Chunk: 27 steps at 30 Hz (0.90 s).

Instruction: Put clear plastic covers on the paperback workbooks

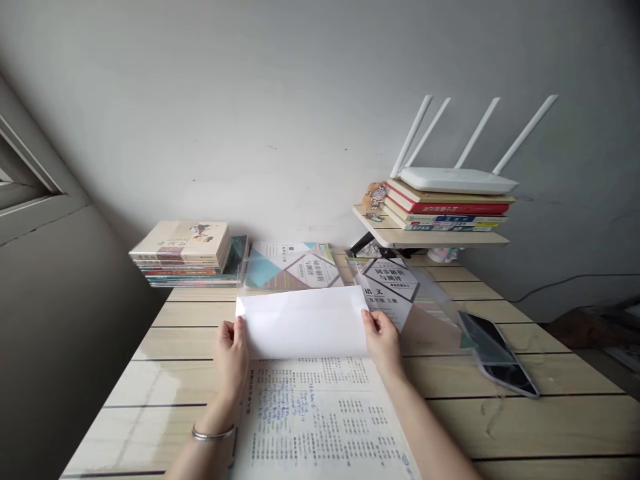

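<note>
Between my two hands a blank white sheet of paper [304,325] is held up by its left and right edges. My left hand [233,347] pinches its left edge, thumb in front. At the other side, my right hand [383,337] grips the right edge the same way. Below the sheet lies a printed page [320,420] with rows of text and blue handwriting; the white sheet hides its far part. Just behind the right hand is a workbook [390,287] with a clear plastic cover [440,320]. Another workbook [295,263] lies beyond the sheet.
A stack of books [183,250] stands at the back left. On the right, a phone [500,357] lies partly under the plastic. A small raised shelf [425,238] bears books [450,208] and a white router [457,180]. The wooden table [180,340] meets the wall behind.
</note>
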Available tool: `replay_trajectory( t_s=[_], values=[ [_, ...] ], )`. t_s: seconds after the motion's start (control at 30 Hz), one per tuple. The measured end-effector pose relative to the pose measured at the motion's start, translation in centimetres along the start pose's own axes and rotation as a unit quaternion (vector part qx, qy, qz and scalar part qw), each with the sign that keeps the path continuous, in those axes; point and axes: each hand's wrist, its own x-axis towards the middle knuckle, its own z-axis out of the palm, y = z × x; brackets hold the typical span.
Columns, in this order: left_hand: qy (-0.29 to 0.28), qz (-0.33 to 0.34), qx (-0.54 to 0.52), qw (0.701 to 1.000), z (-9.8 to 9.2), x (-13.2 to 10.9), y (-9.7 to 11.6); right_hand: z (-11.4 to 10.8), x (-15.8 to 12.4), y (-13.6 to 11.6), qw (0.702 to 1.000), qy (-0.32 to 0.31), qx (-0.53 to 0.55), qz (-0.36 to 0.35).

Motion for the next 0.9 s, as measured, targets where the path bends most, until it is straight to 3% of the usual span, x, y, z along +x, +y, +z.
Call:
replay_trajectory(
  t_s=[0.17,0.4,0.7,0.9],
  values=[
    [-0.051,-0.011,-0.093,0.994,-0.1,0.1,-0.5,0.1,0.0,0.2,0.999,0.013,0.035,-0.003],
    [0.007,-0.018,-0.039,0.999,0.5,0.5,-0.7,-0.1,-0.3,-0.2,0.997,0.035,0.056,-0.027],
    [0.022,-0.031,-0.058,0.998,0.8,0.5,-0.6,0.0,-0.6,-0.1,0.998,0.044,0.041,-0.036],
    [-0.046,-0.013,-0.105,0.993,0.0,0.1,-0.7,-0.1,-0.4,-0.3,0.996,0.031,0.087,-0.016]
  ],
)
